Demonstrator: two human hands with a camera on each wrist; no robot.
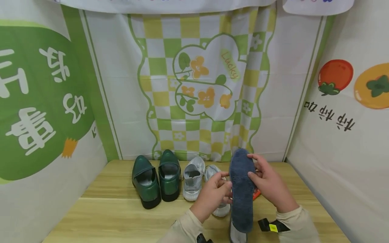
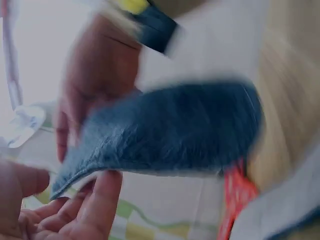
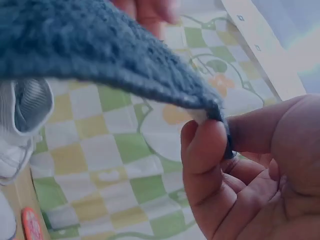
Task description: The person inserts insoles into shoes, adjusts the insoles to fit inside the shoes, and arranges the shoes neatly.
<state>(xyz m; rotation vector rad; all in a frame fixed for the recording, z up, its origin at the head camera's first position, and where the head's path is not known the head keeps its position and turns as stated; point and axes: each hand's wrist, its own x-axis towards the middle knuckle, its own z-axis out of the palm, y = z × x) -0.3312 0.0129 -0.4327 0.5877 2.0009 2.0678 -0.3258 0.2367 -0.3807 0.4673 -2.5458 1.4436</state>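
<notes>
The right hand (image 1: pixel 269 182) pinches the insole (image 1: pixel 242 192) at its 2 o'clock edge, thumb on the fleecy face, fingers behind. The left hand (image 1: pixel 212 196) holds the 9 o'clock edge more loosely, fingers beneath; blur hides how firmly its thumb bears. The insole is raised above the table (image 1: pixel 100 206), at 5 o'clock from the centre of the head view, long axis roughly 12 to 6.

Handling, as judged: light, soft-napped, flexible, bending along its length; low risk of slipping or breakage. Recommended hold: both side edges, close to the middle, to limit sag.

Outward: a pale-lined item (image 1: pixel 237 235), partly hidden, at 6 o'clock; an orange-red object (image 1: pixel 257 194) at 3; silver shoes (image 1: pixel 192 184) at 9, green loafers (image 1: pixel 146 180) beyond.
</notes>
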